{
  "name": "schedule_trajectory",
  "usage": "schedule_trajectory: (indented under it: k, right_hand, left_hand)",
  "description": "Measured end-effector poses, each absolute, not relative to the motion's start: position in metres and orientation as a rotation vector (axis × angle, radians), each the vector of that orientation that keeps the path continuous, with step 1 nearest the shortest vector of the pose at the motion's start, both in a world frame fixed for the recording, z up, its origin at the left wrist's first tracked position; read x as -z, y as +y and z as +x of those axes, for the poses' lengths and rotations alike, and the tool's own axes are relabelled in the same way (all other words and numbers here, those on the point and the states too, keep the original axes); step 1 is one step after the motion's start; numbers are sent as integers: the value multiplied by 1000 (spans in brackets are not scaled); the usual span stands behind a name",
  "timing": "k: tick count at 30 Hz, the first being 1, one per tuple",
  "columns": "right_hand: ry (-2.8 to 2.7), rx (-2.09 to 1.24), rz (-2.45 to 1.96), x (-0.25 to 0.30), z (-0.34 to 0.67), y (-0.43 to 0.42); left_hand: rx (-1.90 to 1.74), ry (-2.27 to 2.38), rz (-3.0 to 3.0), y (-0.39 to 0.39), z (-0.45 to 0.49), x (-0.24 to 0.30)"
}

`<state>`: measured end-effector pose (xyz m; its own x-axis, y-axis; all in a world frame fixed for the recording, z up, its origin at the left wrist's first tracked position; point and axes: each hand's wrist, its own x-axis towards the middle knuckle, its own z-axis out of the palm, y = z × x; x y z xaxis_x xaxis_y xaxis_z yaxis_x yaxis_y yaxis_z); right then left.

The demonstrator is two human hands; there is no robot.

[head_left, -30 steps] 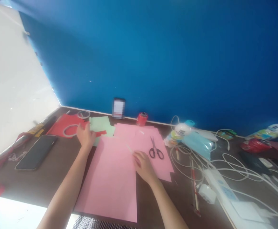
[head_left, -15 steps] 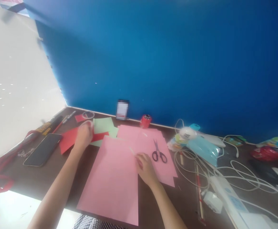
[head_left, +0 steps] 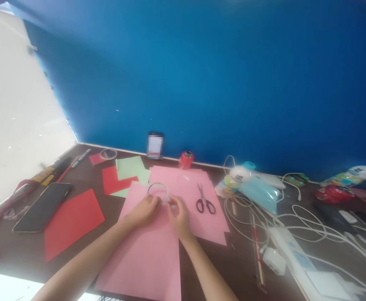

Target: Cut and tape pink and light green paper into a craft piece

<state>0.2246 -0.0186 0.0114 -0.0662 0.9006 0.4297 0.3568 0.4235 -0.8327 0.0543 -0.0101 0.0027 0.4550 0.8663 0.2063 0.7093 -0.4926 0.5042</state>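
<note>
Two hands meet at a pale ring point(head_left: 157, 183) over pink paper

Closest to the person, a long pink sheet point(head_left: 145, 259) runs up the desk, and both forearms cross above it. It looks loose to me, so I'd keep any weight on it light and even, or it may skid. A red sheet point(head_left: 74, 223) lies off to its left, safely out of the way.

Further up, over the sheet's upper part, the left hand point(head_left: 147, 209) grips the near side of the ring, which I take for a roll of clear tape. The right hand point(head_left: 179, 217) has its thumb and fingers drawn together at the ring's right edge; from here I can't tell whether anything thin sits between them. To do this well, let the left hand hold firm and turn the ring only a little at a time, while the right works with fingertips alone, slow and straight. A sideways tug would likely twist or split a thin film.

Just past the right hand, scissors point(head_left: 205, 202) lie with their handles toward the person, a handy way round. Beyond them, a red cylindrical object point(head_left: 186, 159) stands near the blue wall point(head_left: 183, 75), clear of the elbows.
</note>
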Motion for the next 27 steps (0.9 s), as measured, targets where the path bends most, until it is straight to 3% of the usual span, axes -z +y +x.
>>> schedule_trajectory:
  k: [27]
  right_hand:
    - [-1841,-581,-1146,-1,230,-19]
  left_hand:
    - [-763,1363,2462,-11,67,14]
